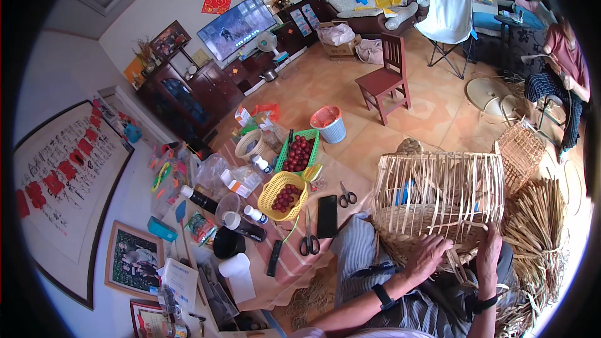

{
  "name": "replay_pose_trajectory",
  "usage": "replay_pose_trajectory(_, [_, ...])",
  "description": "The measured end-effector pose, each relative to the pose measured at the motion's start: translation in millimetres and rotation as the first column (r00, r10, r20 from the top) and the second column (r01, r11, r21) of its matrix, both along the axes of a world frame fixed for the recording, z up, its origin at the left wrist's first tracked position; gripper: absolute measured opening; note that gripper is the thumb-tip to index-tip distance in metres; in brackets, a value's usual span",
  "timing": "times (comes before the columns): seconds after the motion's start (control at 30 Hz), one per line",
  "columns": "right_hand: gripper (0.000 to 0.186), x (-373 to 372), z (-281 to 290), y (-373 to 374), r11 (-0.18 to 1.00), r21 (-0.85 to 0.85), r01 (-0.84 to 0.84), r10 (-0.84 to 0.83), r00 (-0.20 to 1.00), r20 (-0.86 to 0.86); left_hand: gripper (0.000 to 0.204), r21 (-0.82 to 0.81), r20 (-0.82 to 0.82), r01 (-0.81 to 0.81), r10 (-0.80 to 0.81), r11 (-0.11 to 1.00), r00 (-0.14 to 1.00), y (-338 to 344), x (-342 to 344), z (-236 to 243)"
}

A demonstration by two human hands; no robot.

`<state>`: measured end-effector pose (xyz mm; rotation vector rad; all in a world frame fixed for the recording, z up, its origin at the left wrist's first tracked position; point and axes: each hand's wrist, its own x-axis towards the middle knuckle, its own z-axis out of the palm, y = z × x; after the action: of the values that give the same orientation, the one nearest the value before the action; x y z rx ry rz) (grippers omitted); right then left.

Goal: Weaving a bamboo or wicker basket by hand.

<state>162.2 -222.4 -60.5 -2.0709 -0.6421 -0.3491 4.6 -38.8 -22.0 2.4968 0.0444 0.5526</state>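
Observation:
A half-woven straw basket (pixel 432 228) rests on my lap, its upright stakes (pixel 438 178) standing in a ring with gaps between them. My left hand (pixel 429 256) is at the near side of the basket, fingers bent and closed on a pale flat strip (pixel 460 269) that hangs in a loop between my hands. At the near right side of the basket, my right hand (pixel 490 253) is closed around a strip, thumb and fingertips up against the weave. Its palm side is partly hidden. Bits of blue show through the stakes.
A bundle of dry straw (pixel 541 238) stands right of the basket, with a woven piece (pixel 521 156) behind it. On the table to the left lie scissors (pixel 308 238), a phone (pixel 327 216) and fruit baskets (pixel 266 197). A red chair (pixel 383 81) stands ahead; another person (pixel 563 69) sits far right.

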Motion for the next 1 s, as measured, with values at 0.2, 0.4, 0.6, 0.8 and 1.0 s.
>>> replay_pose_trajectory(0.2, [0.015, -4, 13, -3, 0.983, 0.132, -0.129, 0.172, 0.900, -0.400, 0.052, -0.043, -0.018, 0.037, -0.038, 0.998, 0.999, 2, -8, 0])
replay_pose_trajectory(0.4, [0.028, -31, 15, 7, 0.882, 0.450, -0.142, 0.384, 0.769, -0.511, 0.048, -0.109, 0.002, 0.056, -0.056, 0.992, 0.998, 28, -28, -1])
replay_pose_trajectory(0.6, [0.033, -37, 38, 34, 0.787, 0.603, -0.132, 0.559, 0.568, -0.604, 0.054, -0.243, -0.118, -0.019, -0.010, 0.970, 0.993, 77, -27, -11])
replay_pose_trajectory(0.8, [0.036, -41, 33, 22, 0.645, 0.732, 0.219, 0.559, 0.518, -0.647, 0.062, -0.126, -0.079, 0.004, -0.014, 0.992, 0.997, 81, -38, -3])
replay_pose_trajectory(1.0, [0.035, -45, 18, -36, 0.810, 0.580, 0.083, 0.455, 0.535, -0.712, 0.054, 0.014, -0.105, 0.004, -0.003, 1.000, 0.994, 76, -54, 28])
